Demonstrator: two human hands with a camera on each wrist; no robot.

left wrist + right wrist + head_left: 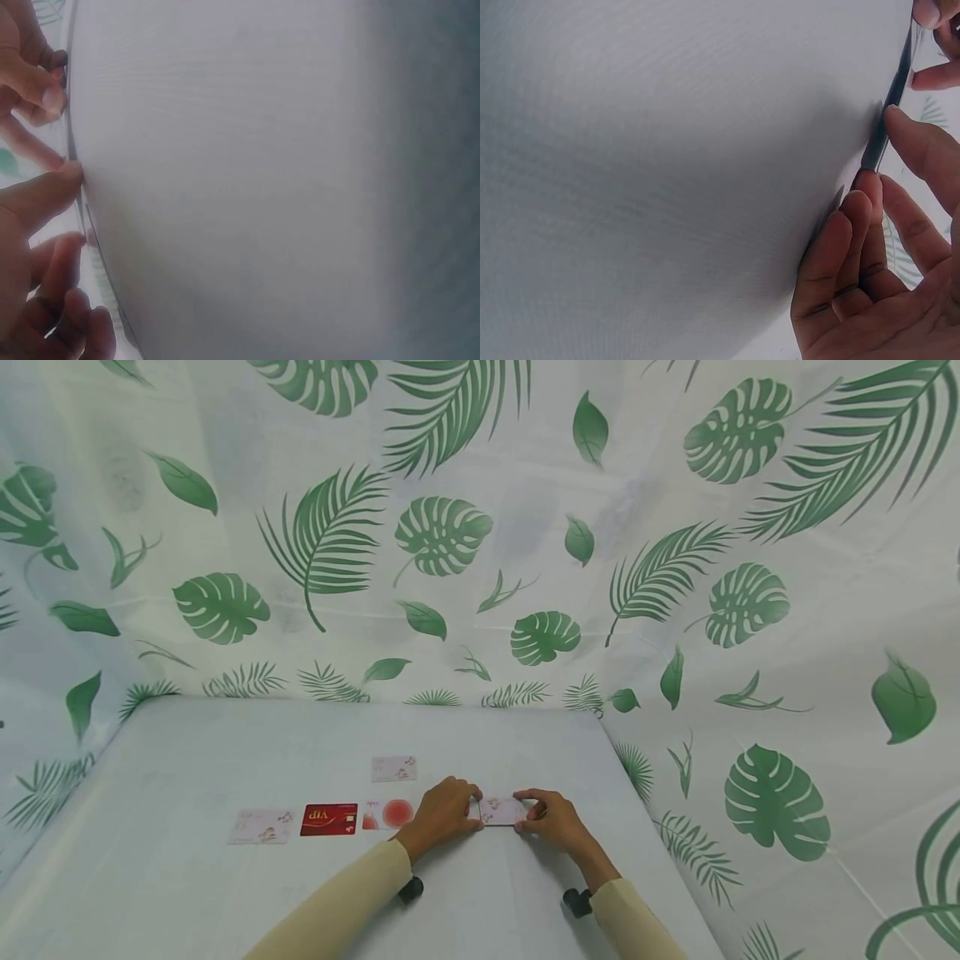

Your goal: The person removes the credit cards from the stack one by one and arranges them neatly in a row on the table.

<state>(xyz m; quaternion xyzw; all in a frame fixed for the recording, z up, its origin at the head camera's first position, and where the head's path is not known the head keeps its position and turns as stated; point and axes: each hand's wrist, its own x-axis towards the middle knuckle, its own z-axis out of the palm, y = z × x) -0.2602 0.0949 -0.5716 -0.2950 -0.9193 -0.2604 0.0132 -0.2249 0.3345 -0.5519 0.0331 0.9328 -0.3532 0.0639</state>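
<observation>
A pale card with a pink floral print (501, 811) lies between the two hands at the right of the row. My left hand (446, 810) pinches its left end between thumb and fingers. At the opposite end, my right hand (558, 818) pinches it by the edges. Seen edge-on in the right wrist view, the card (892, 105) looks dark and fairly thick; whether several are stacked I cannot tell. Just left of my left hand is a white card with a red circle (397, 814), partly near the wrist.
Farther left lie a red VIP card (328, 819) and a pale floral card (259, 827). Another pale card (393, 768) sits behind the row. All rest on a white table (187, 760), with leaf-printed curtains (450, 652) at its back and sides.
</observation>
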